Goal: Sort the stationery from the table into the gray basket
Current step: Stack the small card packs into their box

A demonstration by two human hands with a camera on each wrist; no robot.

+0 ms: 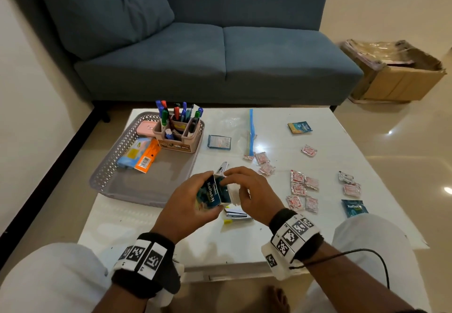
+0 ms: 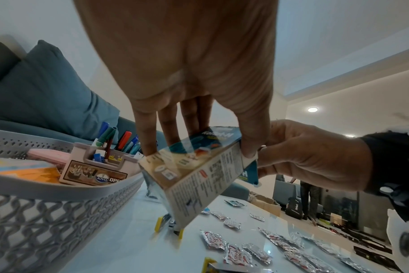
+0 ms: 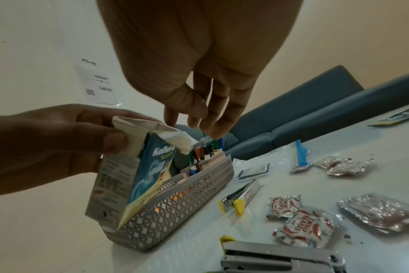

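Observation:
My left hand (image 1: 203, 190) grips a blue-and-white Koflet carton (image 1: 217, 195) upright above the near middle of the white table (image 1: 281, 127). The carton's top flap (image 3: 182, 142) is torn open. My right hand (image 1: 234, 178) curls over that top, thumb and fingertips (image 3: 194, 123) pinching at the flap. The gray basket (image 1: 117, 166) sits at the left; it holds a pink pen holder (image 1: 178, 134) full of markers, an orange pack and a pink case. One stapler (image 1: 236, 215) lies under my hands, and another stapler (image 3: 243, 194) lies just beyond them.
Silver-red chilli sachets (image 1: 303, 188) are scattered over the right half of the table, with Koflet sachets (image 1: 353, 207), a blue packet (image 1: 219, 141) and a zip bag (image 1: 250, 132). A blue sofa (image 1: 208, 51) stands behind, a cardboard box (image 1: 401, 78) at the right.

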